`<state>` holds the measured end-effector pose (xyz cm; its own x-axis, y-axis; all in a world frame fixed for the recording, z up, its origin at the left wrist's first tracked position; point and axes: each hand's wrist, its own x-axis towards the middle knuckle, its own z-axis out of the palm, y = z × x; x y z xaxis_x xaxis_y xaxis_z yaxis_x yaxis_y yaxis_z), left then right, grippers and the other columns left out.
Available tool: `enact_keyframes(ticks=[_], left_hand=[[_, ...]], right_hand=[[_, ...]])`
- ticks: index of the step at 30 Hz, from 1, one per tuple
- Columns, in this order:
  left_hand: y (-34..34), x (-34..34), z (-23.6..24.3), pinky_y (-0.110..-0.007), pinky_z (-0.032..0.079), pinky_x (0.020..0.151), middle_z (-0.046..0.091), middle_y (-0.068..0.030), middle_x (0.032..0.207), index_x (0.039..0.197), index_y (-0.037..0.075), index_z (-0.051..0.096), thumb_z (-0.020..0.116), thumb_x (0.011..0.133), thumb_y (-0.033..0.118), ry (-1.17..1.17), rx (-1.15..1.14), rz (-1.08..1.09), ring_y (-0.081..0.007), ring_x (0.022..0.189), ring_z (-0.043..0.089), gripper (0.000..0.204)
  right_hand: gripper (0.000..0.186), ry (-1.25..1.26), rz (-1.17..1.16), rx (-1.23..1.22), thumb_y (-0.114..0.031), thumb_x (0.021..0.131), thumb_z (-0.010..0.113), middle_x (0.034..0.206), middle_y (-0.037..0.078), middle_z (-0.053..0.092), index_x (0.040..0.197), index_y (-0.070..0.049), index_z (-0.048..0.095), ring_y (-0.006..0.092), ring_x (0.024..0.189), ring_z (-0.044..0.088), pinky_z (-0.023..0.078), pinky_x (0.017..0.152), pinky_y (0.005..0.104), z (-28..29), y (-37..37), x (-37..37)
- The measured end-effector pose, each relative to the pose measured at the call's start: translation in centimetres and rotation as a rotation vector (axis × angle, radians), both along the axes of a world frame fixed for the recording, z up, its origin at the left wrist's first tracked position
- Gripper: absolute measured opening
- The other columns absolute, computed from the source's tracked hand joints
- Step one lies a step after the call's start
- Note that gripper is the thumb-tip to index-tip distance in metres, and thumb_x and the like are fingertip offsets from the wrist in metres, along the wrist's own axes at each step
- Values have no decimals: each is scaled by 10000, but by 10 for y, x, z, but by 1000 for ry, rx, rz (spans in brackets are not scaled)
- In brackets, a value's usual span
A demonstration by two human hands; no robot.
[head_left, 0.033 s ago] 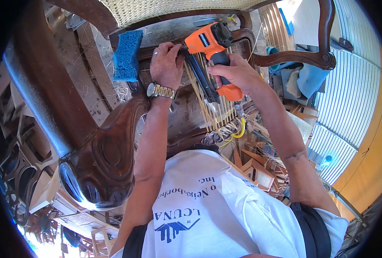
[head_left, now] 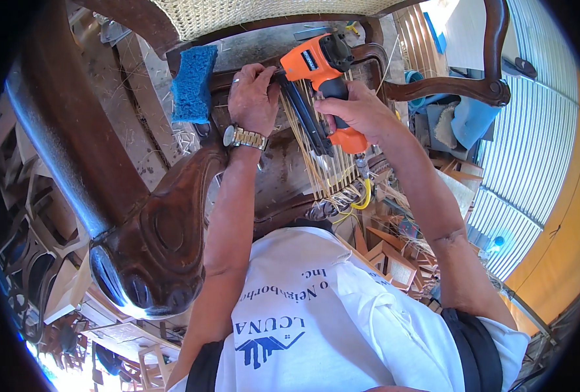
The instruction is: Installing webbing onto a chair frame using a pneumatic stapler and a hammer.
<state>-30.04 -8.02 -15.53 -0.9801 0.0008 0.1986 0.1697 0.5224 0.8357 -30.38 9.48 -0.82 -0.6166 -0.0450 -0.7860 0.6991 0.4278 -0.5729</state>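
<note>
Gripping the nailer, the right hand holds it beside the bent left hand, whose grasp is unclear

Dark blue print stands upside down on the white shirt: a row of large capitals beside a blue emblem with a roof-like outline, and smaller words in mixed case, cut off by folds. More blue letters show partly in the creases at the right. The orange nail gun bears a dark label with pale lettering, probably a name, though too small to be sure.
</note>
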Motion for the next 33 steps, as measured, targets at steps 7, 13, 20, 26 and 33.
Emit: enact_keyframes(ticks=[7, 13, 20, 26, 33], left_hand=[[1, -2, -1, -400, 509, 841, 640, -74, 1025, 1071, 111, 723, 730, 740, 62, 19, 1, 16, -299, 970, 616, 335], [3, -2, -3, -416, 512, 832, 617, -60, 1015, 1037, 131, 724, 697, 711, 50, 73, -2, 52, -292, 967, 612, 337], [1, -4, -13, -425, 511, 843, 629, -56, 1022, 993, 128, 719, 704, 700, 64, 78, -12, 17, -300, 979, 610, 300], [3, -5, -11, -423, 510, 848, 627, -59, 1028, 1001, 128, 717, 707, 693, 57, 79, -27, 6, -305, 982, 605, 316], [1, -6, -10, -415, 507, 845, 622, -73, 1011, 1023, 119, 720, 689, 695, 25, 83, -50, 5, -305, 973, 603, 344]], right_hand=[[143, 17, 43, 24, -159, 873, 685, 660, 15, 577, 856, -30, 627, 109, 594, 574, 481, 570, 281, 6, -18, -3], [190, 44, 36, 117, -178, 849, 689, 683, 39, 613, 909, 0, 661, 118, 574, 583, 477, 526, 294, -6, -25, 4], [258, 154, 149, 288, -193, 811, 685, 726, 132, 655, 913, 43, 659, 228, 666, 650, 518, 630, 380, -15, -38, 12], [158, 145, 205, 339, -166, 849, 685, 666, 32, 592, 860, -18, 632, 122, 583, 567, 483, 563, 315, -10, -40, 8], [131, 102, 110, 199, -149, 851, 689, 654, 27, 599, 821, -35, 630, 131, 564, 574, 478, 551, 300, -19, -30, 2]])
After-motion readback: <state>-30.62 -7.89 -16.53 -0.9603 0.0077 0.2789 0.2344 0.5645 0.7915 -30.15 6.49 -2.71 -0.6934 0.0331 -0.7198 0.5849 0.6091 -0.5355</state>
